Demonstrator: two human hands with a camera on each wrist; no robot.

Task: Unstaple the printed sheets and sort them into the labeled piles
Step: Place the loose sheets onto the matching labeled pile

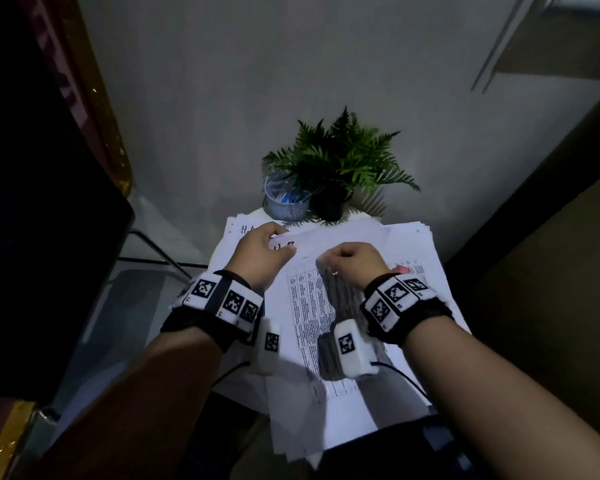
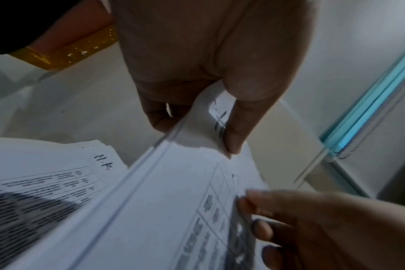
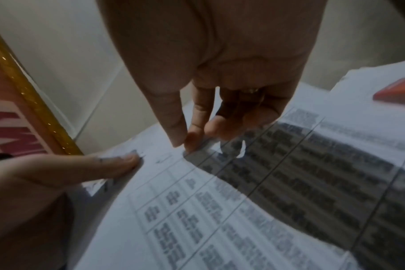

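Item: stapled printed sheets (image 1: pixel 312 306), one set, lifted over the small white bench (image 1: pixel 257 213).
Left hand (image 1: pixel 262 252): thumb and fingers pinch the top corner, apparently to steady it.
Right hand (image 1: pixel 352 261): fingertips (image 3: pixel 192 140) pinch the top sheet's edge beside that corner, likely to work it free; staple itself not discernible.
Labelled piles: at least two beneath; one (image 2: pixel 58 164) marked by hand.
Also: one potted fern (image 1: pixel 340 161), one pen cup (image 1: pixel 286 199).

Left hand (image 2: pixel 197 64) pinching stapled sheets (image 2: pixel 162 210)
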